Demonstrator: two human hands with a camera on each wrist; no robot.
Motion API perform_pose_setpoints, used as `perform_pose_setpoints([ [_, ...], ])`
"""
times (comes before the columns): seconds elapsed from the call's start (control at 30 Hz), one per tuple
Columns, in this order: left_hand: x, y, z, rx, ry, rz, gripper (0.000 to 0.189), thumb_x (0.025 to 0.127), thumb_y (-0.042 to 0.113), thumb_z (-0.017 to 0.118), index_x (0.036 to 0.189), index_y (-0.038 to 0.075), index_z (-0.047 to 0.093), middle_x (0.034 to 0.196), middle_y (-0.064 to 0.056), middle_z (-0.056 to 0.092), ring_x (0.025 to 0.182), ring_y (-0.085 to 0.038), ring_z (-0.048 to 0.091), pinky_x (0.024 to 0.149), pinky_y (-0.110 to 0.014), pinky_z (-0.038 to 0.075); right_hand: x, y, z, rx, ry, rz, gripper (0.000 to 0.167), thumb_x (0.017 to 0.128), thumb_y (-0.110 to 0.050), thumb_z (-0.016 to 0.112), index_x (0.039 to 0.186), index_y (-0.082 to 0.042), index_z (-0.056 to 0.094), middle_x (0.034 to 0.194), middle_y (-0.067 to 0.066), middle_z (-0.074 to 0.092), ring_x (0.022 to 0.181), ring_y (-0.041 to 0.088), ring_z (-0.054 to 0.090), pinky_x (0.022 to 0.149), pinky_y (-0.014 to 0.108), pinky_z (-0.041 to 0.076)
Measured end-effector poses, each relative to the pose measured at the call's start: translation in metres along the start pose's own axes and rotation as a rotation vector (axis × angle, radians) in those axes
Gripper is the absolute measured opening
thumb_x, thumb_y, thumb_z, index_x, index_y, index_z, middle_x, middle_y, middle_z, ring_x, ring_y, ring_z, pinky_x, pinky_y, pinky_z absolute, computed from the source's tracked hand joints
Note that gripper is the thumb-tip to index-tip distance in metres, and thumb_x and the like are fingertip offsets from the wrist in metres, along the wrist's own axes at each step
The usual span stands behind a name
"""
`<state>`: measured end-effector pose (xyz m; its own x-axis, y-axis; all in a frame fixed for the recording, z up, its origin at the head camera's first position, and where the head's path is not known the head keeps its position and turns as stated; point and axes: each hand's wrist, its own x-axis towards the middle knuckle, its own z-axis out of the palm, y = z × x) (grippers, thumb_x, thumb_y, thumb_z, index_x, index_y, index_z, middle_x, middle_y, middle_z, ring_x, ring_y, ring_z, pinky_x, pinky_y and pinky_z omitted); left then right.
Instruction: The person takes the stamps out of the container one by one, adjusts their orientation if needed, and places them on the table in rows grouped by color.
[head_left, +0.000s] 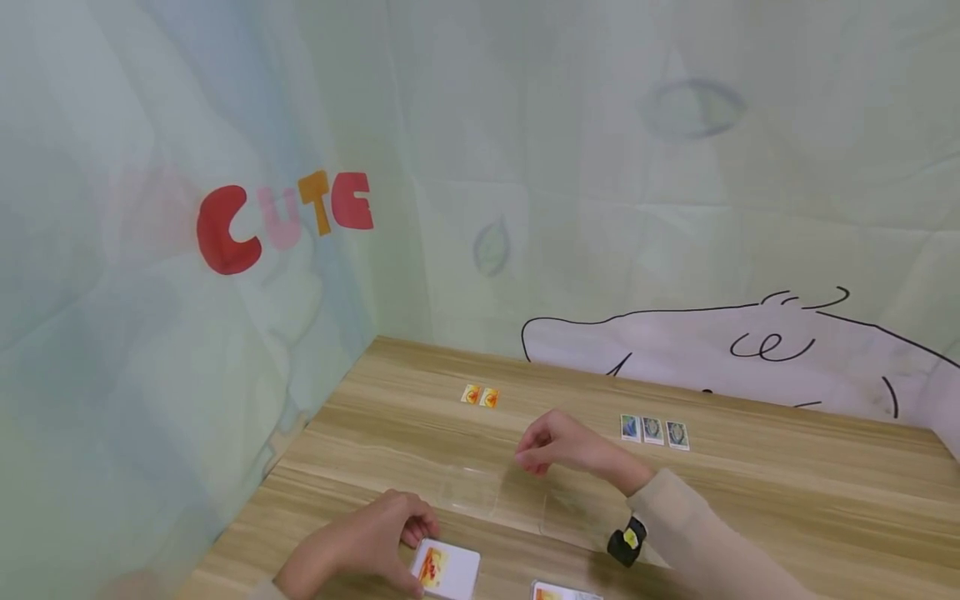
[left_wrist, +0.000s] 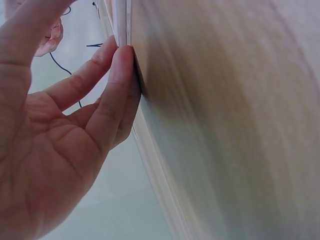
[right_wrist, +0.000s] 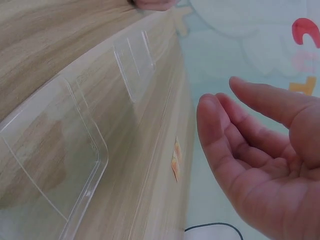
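Steadying left hand (head_left: 367,537): pinching the card stack (head_left: 459,570) by its edges, table (head_left: 360,417) nearside.
Right hand (head_left: 562,448): loosely curled, empty.
Stack step: seemingly mid-sorting; next likely calls for right-hand reach.

A white, round-cornered stack (head_left: 461,570) bearing an orange picture (head_left: 433,567) on its left lies flat, touching the left hand (head_left: 367,537).

This looks like a curtained corner or booth; whether in a home or a studio cannot be told. Creased, pale cloth (head_left: 465,108) screens the left and far edges of a wood-grain surface (head_left: 795,492), printed with colourful letters (head_left: 288,225) reading "CUTE" and a black-outlined cartoon figure (head_left: 675,342).
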<state>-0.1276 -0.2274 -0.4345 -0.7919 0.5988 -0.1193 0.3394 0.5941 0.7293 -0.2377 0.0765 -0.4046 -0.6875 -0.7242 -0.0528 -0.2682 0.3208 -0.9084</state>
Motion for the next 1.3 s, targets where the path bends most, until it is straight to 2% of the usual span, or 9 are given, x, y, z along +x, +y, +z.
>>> perform_pose_setpoints([
  [0.33,0.002,-0.003,0.0,-0.012,-0.005,0.008,0.047,0.064,0.018,0.094,0.101,0.009,0.066,0.091,0.011,0.06,0.081,-0.004,0.059,0.075,-0.024,0.054,0.005,-0.003,0.009,-0.02,0.0,0.005,0.014,0.093,-0.006,0.069,0.091,0.008,0.071,0.073,0.004,0.068,0.066,0.012,0.061,0.068,0.042,0.058],
  [0.63,0.002,-0.005,0.002,-0.022,0.005,0.022,0.049,0.064,0.02,0.094,0.101,0.007,0.066,0.092,0.009,0.06,0.081,-0.004,0.058,0.074,-0.023,0.054,0.01,-0.005,0.021,-0.014,-0.008,0.014,0.011,0.092,-0.006,0.071,0.09,0.004,0.073,0.075,0.005,0.069,0.066,0.011,0.062,0.065,0.031,0.058],
  [0.83,0.002,-0.005,0.002,-0.028,0.009,0.034,0.048,0.065,0.022,0.095,0.101,0.007,0.066,0.092,0.009,0.061,0.081,-0.003,0.058,0.074,-0.023,0.054,0.013,-0.008,0.028,0.006,-0.035,0.008,0.01,0.092,-0.004,0.07,0.09,0.005,0.073,0.076,0.006,0.07,0.066,0.011,0.062,0.064,0.029,0.057],
  [1.07,0.002,-0.003,0.0,-0.059,0.007,0.022,0.048,0.065,0.021,0.094,0.101,0.006,0.066,0.093,0.007,0.061,0.082,-0.004,0.059,0.075,-0.024,0.055,0.015,-0.011,0.036,0.029,-0.044,0.011,0.01,0.092,-0.003,0.069,0.089,0.005,0.072,0.074,0.007,0.069,0.064,0.012,0.061,0.068,0.046,0.058],
  [1.3,0.004,-0.003,0.0,-0.067,-0.003,0.012,0.047,0.065,0.02,0.094,0.1,0.006,0.066,0.091,0.007,0.061,0.081,-0.004,0.059,0.074,-0.024,0.055,0.019,-0.008,0.042,0.03,-0.041,0.021,0.008,0.091,-0.002,0.07,0.087,0.005,0.073,0.072,0.007,0.069,0.062,0.011,0.061,0.067,0.046,0.059],
])
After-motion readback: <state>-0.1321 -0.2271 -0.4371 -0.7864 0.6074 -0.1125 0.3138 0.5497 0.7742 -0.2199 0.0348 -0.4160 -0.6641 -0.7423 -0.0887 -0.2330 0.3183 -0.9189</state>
